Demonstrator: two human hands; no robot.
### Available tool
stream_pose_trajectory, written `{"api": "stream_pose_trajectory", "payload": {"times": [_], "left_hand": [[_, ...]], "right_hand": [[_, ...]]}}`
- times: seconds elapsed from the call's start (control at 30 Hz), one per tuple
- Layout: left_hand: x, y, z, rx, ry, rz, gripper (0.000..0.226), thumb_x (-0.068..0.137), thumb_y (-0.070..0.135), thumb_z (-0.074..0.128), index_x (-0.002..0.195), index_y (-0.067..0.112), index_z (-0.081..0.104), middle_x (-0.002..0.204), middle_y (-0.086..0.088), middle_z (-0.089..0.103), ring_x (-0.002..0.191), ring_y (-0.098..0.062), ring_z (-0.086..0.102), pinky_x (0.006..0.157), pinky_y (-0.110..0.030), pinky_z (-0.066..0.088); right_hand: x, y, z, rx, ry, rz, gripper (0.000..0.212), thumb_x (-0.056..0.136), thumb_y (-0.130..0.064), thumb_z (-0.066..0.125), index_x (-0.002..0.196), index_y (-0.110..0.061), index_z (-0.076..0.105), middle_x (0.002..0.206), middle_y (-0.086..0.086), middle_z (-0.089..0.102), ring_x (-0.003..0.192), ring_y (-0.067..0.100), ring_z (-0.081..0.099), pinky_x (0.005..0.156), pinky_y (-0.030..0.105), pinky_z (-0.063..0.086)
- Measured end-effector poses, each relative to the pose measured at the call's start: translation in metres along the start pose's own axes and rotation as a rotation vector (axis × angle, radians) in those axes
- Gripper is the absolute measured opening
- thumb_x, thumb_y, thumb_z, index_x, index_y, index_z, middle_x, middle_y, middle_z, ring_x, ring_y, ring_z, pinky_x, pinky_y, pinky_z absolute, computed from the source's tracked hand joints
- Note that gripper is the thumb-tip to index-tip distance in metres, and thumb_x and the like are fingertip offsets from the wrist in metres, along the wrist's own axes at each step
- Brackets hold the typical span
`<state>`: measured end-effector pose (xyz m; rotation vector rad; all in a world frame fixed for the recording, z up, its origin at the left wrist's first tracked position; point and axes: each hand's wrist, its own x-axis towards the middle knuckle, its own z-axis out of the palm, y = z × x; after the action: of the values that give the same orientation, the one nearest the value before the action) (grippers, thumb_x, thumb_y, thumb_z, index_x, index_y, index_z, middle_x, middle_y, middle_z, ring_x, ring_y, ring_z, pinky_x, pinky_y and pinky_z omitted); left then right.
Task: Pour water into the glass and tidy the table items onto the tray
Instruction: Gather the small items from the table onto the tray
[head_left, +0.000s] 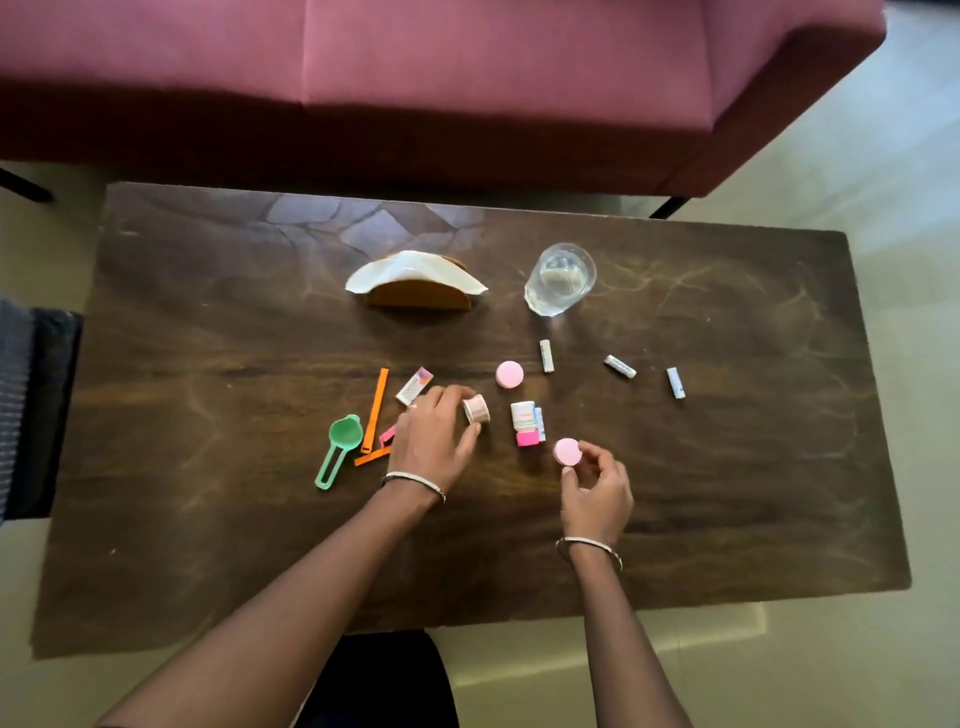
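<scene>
Left hand (434, 436) is pinching a tape roll (476, 409), right hand (597, 486) a pink cap (567, 451); beyond them, glass (561, 278) is holding water, no tray visible.

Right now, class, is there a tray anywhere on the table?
No: the table holds only a glass, a napkin holder and small scattered items.

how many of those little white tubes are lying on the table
3. One white tube lies just below the glass, a second tube sits to its right, and a third tube is farthest right. Others might be hidden under the hands.
</scene>
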<state>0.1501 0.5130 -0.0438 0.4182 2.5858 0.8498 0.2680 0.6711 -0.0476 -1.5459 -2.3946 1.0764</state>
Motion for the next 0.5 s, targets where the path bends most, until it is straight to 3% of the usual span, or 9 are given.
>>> {"api": "stream_pose_trajectory", "payload": {"times": [0.1,0.2,0.33,0.5], "left_hand": [[0.034,0.011,0.023,0.13,0.0,0.101,0.043,0.088,0.026,0.063,0.129,0.027,0.051,0.124,0.0,0.057,0.111,-0.022,0.056,0.087,-0.041,0.05],[0.063,0.021,0.045,0.211,-0.027,0.128,0.05,0.089,0.021,0.06,0.136,0.029,0.045,0.129,-0.001,0.053,0.113,-0.024,0.054,0.088,-0.04,0.048],[0.086,0.028,0.066,0.301,-0.082,0.116,0.058,0.086,0.023,0.066,0.139,0.031,0.042,0.132,-0.004,0.051,0.117,-0.026,0.054,0.09,-0.041,0.048],[0.09,0.026,0.072,0.353,-0.035,0.118,0.044,0.087,0.016,0.067,0.127,0.025,0.053,0.126,-0.004,0.055,0.114,-0.026,0.055,0.088,-0.039,0.05]], "right_hand": [[0.018,0.012,0.013,-0.074,-0.119,-0.001,0.061,0.073,-0.009,0.082,0.13,-0.01,0.06,0.125,0.01,0.058,0.118,0.027,0.057,0.1,0.038,0.049],[0.028,0.022,0.023,-0.227,-0.183,-0.058,0.076,0.076,-0.017,0.083,0.143,-0.01,0.048,0.137,0.01,0.051,0.129,0.025,0.049,0.11,0.033,0.038],[0.031,0.028,0.03,-0.35,-0.108,-0.155,0.06,0.082,-0.013,0.077,0.138,-0.009,0.056,0.132,0.011,0.056,0.12,0.027,0.052,0.102,0.034,0.044],[0.029,0.03,0.032,-0.285,-0.053,-0.142,0.048,0.081,-0.009,0.077,0.127,-0.004,0.064,0.121,0.014,0.064,0.113,0.029,0.059,0.096,0.036,0.049]]}}
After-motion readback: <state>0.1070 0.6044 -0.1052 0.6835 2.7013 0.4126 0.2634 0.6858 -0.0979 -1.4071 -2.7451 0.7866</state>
